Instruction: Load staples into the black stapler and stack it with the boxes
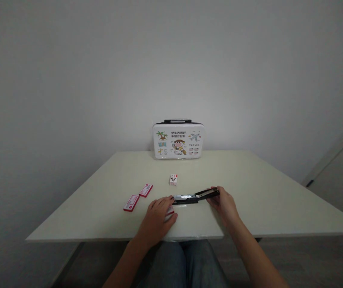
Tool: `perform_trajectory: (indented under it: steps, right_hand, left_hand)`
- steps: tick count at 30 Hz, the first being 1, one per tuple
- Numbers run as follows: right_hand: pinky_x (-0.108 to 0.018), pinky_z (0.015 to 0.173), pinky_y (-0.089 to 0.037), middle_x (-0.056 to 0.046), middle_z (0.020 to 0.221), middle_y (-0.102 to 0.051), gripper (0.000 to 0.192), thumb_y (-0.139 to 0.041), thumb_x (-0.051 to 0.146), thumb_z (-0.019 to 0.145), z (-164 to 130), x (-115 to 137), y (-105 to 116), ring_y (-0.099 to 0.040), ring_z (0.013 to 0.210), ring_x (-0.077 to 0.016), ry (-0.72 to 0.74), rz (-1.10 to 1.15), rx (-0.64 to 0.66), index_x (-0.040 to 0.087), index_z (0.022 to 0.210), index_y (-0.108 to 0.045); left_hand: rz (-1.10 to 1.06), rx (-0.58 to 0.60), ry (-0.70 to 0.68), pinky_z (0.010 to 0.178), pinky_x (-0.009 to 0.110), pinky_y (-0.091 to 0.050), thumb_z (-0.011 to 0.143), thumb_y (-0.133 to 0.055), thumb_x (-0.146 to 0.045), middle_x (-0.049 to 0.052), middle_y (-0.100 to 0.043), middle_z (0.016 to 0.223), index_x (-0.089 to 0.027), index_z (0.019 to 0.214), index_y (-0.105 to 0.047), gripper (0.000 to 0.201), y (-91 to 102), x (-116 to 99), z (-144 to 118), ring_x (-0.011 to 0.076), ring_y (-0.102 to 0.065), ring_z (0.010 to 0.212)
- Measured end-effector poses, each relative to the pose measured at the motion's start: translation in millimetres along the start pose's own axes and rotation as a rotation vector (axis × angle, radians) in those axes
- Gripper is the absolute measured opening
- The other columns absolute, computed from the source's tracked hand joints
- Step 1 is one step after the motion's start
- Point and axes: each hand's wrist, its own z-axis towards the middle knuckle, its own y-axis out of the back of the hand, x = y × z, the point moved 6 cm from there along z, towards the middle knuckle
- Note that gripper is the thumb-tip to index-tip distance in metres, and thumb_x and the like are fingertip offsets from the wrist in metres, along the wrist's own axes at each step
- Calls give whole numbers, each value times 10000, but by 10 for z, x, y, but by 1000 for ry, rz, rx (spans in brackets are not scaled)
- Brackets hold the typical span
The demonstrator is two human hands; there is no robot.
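An opened black stapler (185, 199) lies on the white table in front of me, its silver staple channel showing. My right hand (224, 202) is closed around the stapler's raised top arm at the right end. At the other end, the fingers of my left hand (158, 216) are bent over the tip of the stapler's base. A red-and-white box (169, 212) shows between the thumb and fingers of that hand, partly covered by it. I cannot tell whether the hand presses on this box.
Two flat red-and-white boxes (131, 203) lie left of my left hand. A small white box with a dark picture (173, 180) sits beyond the stapler. At the back, a white cartoon-printed case (178, 141) with a black handle stands against the wall. The table's front edge (99, 240) is near my lap.
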Motion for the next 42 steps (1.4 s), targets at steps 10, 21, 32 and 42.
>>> perform_trajectory:
  steps: [10, 21, 32, 42]
  right_hand:
    - [-252, 480, -418, -29, 747, -638, 465, -527, 601, 883, -516, 117, 127, -552, 571, -165, 237, -607, 82, 187, 1052, -656]
    - [-216, 461, -268, 31, 533, -496, 455, -601, 606, 821, -689, -434, -775, -396, 487, -103, 13, -634, 611, 179, 666, -580]
    - [-204, 378, -193, 56, 469, -482, 420, -598, 572, 834, -779, -251, -428, -331, 369, -72, -101, -654, 718, 189, 668, -556]
    - [-215, 442, -289, 25, 555, -574, 433, -578, 590, 870, -351, 126, 54, -448, 451, -111, 96, -792, 482, 162, 913, -624]
  left_hand:
    - [21, 64, 137, 993, 401, -434, 852, -670, -403, 45, -643, 1166, -279, 1091, -672, 270, 352, 421, -235, 254, -563, 1114]
    - [-4, 42, 79, 921, 370, -424, 787, -743, -347, 29, -661, 1054, -289, 1047, -670, 277, 105, 32, -69, 243, -582, 1033]
    - [-93, 77, 62, 898, 358, -396, 767, -788, -350, 6, -665, 1033, -303, 1052, -668, 313, 26, -191, -141, 233, -589, 1021]
    - [-75, 24, 96, 909, 357, -388, 722, -824, -470, 22, -628, 1123, -320, 1240, -595, 586, -221, -309, 119, 251, -560, 1072]
